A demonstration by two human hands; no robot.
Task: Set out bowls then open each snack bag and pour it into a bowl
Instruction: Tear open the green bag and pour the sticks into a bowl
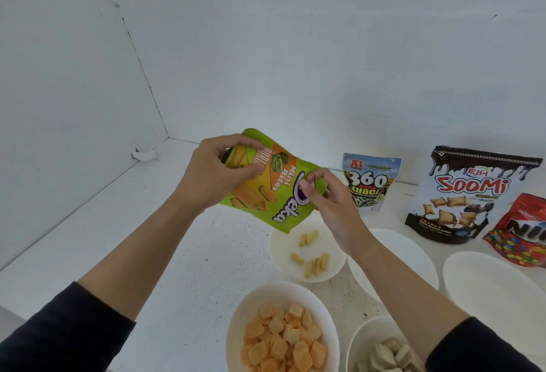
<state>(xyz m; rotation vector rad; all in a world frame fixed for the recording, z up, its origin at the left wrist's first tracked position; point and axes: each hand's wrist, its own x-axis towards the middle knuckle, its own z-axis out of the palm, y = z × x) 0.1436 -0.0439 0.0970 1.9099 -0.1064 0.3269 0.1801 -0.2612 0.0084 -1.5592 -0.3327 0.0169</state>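
Green Deka Mini Bites bag point(276, 191), tipped over a white bowl point(280, 256) of wafer sticks point(310, 256), is pinched by the left hand point(218, 176) and right hand point(328, 197).

Counter point(133, 238) open leftward; bowls point(487, 283) (and bags point(472, 194)) crowd right.

A: The green bag point(277, 194)?
B: Glossy plastic film, creased.
A: The white bowl point(246, 303) at the worktop's near edge?
B: Smooth, matt; plastic or paper, unclear.
A: The worktop point(177, 238)?
B: Matt white, faintly speckled. The sleeve point(59, 336) is dark cloth.
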